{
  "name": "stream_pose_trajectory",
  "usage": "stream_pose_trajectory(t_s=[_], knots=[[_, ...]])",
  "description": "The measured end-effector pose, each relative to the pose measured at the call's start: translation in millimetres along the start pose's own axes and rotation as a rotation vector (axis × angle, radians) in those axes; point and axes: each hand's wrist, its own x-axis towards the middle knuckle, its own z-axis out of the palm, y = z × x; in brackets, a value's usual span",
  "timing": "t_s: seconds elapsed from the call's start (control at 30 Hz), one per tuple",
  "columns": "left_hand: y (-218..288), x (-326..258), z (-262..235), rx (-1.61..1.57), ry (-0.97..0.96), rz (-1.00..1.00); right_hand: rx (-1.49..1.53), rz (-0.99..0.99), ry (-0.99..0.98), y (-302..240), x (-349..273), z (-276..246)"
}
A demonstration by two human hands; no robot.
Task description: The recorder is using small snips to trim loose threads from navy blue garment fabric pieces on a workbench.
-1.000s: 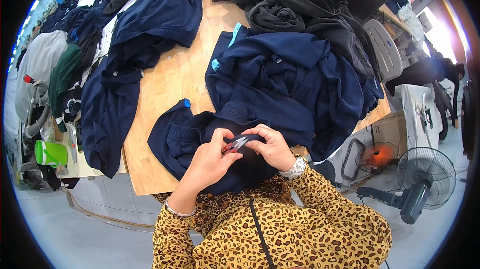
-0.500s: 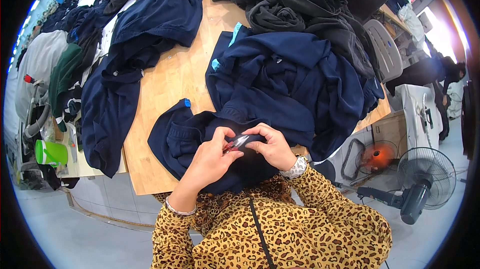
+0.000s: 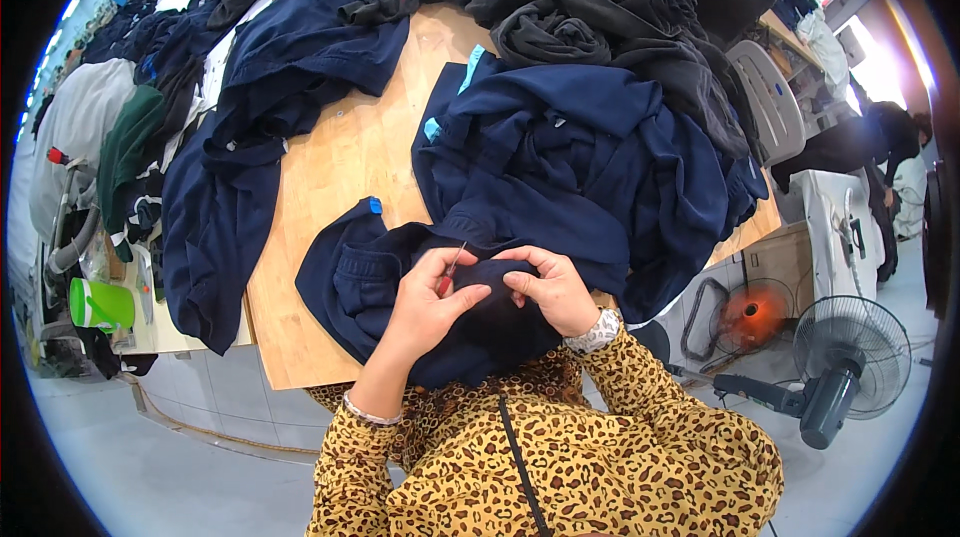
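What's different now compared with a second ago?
The snips in the left hand have swung from pointing right to pointing up. Part of the dark grey pile now reaches farther left, over a navy garment. The right hand stays on the dark cloth; the green bucket hasn't moved.

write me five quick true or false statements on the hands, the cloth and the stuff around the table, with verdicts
1. The left hand has a small red tool, mostly hidden, in its grip. True.
2. The right hand is clear of the dark blue garment. False: its thumb and fingers hold the cloth.
3. Dark grey garments lie beyond the dark blue pile. True.
4. The fan stands left of the wooden table. False: it is on the right.
5. A bright green container is on the left side of the view. True.
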Motion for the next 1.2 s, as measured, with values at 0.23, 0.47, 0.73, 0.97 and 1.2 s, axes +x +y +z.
stream_pose_trajectory(t_s=[0.23, 0.47, 0.73, 0.97, 1.2], knots=[[-19, 4, 11, -0.163, -0.006, -0.085, -0.043, -0.108, 0.031, 9, -2, -1], [-16, 0, 16, 0.444, 0.231, 0.540, -0.221, -0.136, 0.067, 9, -1, 2], [-16, 3, 21, 0.692, 0.185, 0.572, -0.326, -0.160, 0.059, 14, -1, -1], [-14, 6, 7, 0.085, 0.028, 0.177, -0.436, -0.131, 0.068, 7, -1, 2], [0, 8, 17, 0.684, 0.007, 0.521, -0.649, -0.261, 0.058, 10, 1, 2]])
